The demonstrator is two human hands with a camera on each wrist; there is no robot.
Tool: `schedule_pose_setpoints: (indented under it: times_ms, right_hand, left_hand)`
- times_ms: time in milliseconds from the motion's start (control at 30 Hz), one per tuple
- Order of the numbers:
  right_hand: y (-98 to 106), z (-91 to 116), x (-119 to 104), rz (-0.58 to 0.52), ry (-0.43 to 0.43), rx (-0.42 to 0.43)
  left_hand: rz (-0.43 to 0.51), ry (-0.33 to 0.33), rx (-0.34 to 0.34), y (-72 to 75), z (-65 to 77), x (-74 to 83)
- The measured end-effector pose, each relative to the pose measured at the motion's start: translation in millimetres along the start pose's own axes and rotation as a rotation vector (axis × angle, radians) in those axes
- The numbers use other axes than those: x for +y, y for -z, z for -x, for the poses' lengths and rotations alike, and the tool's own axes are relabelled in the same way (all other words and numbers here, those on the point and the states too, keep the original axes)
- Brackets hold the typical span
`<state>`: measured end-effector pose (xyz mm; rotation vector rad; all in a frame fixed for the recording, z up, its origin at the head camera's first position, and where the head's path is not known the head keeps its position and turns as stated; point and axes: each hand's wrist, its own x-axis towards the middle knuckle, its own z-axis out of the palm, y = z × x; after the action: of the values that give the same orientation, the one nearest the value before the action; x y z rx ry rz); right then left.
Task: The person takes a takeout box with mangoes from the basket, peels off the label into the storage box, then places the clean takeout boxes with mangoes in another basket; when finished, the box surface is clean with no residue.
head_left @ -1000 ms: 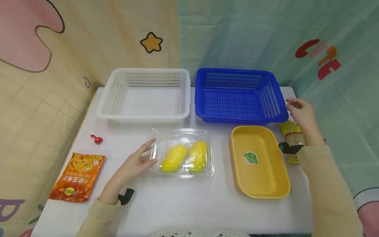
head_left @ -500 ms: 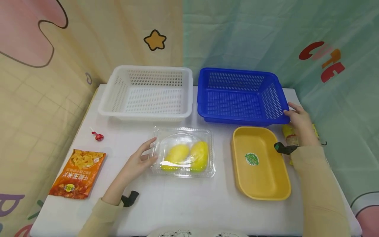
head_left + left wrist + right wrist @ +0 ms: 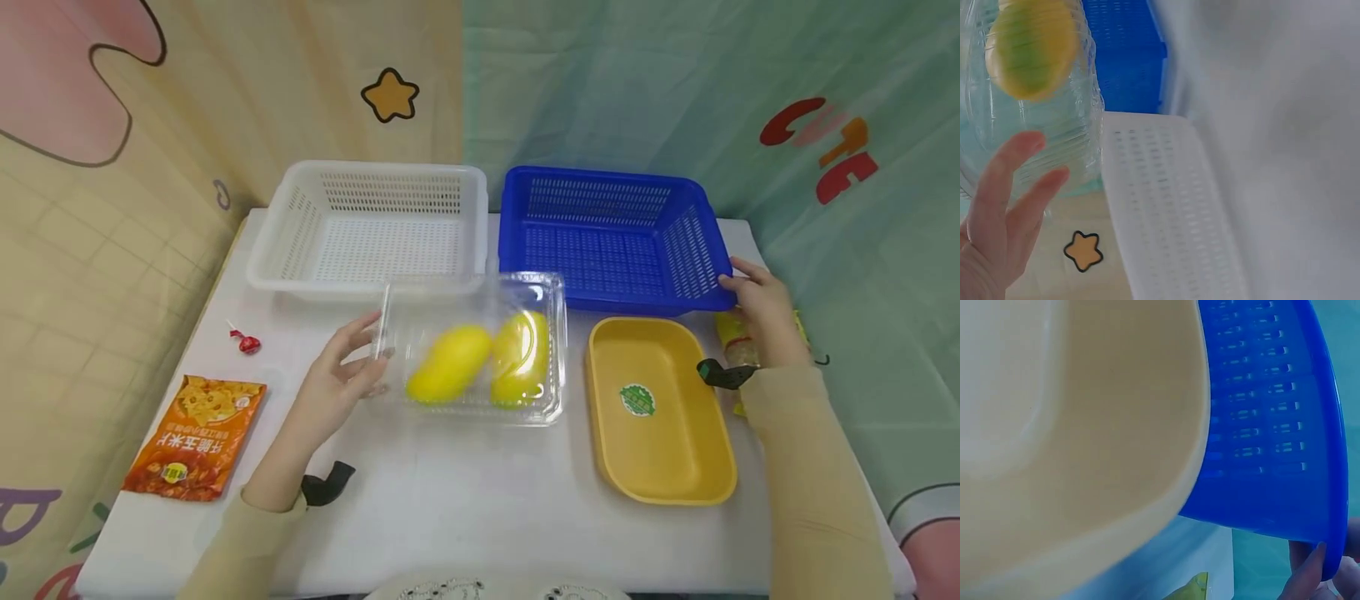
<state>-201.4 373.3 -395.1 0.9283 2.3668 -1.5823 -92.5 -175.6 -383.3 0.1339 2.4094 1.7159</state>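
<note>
My left hand (image 3: 330,387) holds a clear plastic clamshell box (image 3: 480,300) by its left side, and the box hangs above the table, overlapping both baskets' front edges in the head view. Inside lie two yellow mangoes (image 3: 450,365); in the left wrist view one mango (image 3: 1032,50) shows a green patch. At the front right corner of the blue basket (image 3: 592,254), my right hand (image 3: 761,312) pinches the rim. The right wrist view shows thumb and fingers (image 3: 1307,575) on either side of that rim.
A white basket (image 3: 258,267) stands at the back left. Before the blue one is a yellow tray (image 3: 660,417) with a green sticker. A red lollipop (image 3: 246,342) and an orange snack bag (image 3: 197,437) lie left. A yellow packet (image 3: 731,329) is partly hidden under my right forearm.
My left hand has lifted the clamshell box off the table and moved it slightly back and right. My right hand, earlier at the blue basket's side, now grips its rim.
</note>
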Motion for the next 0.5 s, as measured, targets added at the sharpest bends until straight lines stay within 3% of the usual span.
schedule_pose_setpoints:
  times_ms: [100,233,367,500]
  right_hand:
    - [1,1,-1,0.016,-0.009,0.003]
    - [1,3,-2,0.002,-0.032,-0.005]
    - [-4,4,-2,-0.054,-0.052,-0.021]
    - [-7,3,1,-0.090,-0.069,-0.036]
  left_hand:
    - [0.067,-0.043,0.007,0.8,-22.4,23.3]
    - [0.131,-0.053,0.017,-9.1,-66.1,52.2]
    - [0.194,-0.055,0.011,-30.3,-111.4,72.6]
    - [0.172,-0.052,0.002,-56.4,-148.6,86.6]
